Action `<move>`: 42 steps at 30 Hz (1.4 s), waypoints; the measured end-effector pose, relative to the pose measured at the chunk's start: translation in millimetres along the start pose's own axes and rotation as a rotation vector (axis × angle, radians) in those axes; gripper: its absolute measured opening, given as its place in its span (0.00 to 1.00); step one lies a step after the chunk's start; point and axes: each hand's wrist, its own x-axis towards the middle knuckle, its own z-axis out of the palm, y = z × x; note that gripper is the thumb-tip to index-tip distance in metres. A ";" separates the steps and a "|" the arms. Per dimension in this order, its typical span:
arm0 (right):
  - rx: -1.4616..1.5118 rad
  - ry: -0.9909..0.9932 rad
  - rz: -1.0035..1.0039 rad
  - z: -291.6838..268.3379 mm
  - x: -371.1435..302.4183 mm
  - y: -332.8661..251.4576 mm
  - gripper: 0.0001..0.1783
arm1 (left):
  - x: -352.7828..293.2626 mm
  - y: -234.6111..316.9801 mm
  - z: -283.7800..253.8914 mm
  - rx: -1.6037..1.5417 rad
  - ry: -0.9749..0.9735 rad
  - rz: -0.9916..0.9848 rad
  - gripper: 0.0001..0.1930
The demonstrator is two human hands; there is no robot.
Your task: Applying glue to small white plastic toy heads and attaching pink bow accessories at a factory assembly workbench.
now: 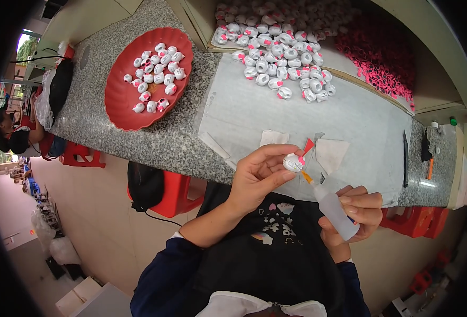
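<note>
pretty decent lane over the white sheet [360, 121] beyond the left hand [254, 179] and right hand [359, 208], just low paper scraps [333, 154] right past them. farther ahead you'd hit the heap of white pieces [282, 55], and the red dish [118, 68] sits in the way ahead-left. gap between the hands is tight tbh, squeeze bottle [336, 214] pokes across it.

No text or number can be read. The translucent bottle [335, 210] in the right hand [363, 208] bears a blue label [353, 220], partly hidden and too small to make out; the white marks [277, 229] on the black garment [233, 274] are unclear.
</note>
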 end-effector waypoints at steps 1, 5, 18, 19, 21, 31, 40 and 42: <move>-0.002 -0.003 -0.003 0.1 0.4 -0.2 0.28 | 0.4 0.0 0.4 0.024 -0.023 0.019 0.18; 0.008 -0.030 0.008 -0.2 0.6 -0.1 0.27 | 1.2 -2.5 -1.4 0.252 -0.054 0.170 0.17; -0.201 -0.003 0.118 -2.9 15.6 3.7 0.20 | 8.1 -0.7 -9.5 0.367 0.003 0.276 0.17; -0.121 0.023 0.194 -7.9 17.6 9.5 0.18 | 8.0 2.3 -11.8 0.343 0.065 0.282 0.17; 0.096 0.061 0.406 -21.1 22.7 17.1 0.13 | 8.5 8.0 -23.0 0.280 0.182 0.260 0.17; -0.615 -0.037 0.602 -84.1 118.2 136.7 0.14 | 8.3 18.7 -32.3 0.190 0.258 0.279 0.18; -1.000 -0.265 0.103 -87.5 113.8 143.2 0.08 | 12.3 16.3 -27.6 0.173 0.243 0.198 0.19; -0.858 -0.155 0.000 -80.6 107.7 129.8 0.04 | 14.9 14.8 -21.8 0.134 0.248 0.169 0.19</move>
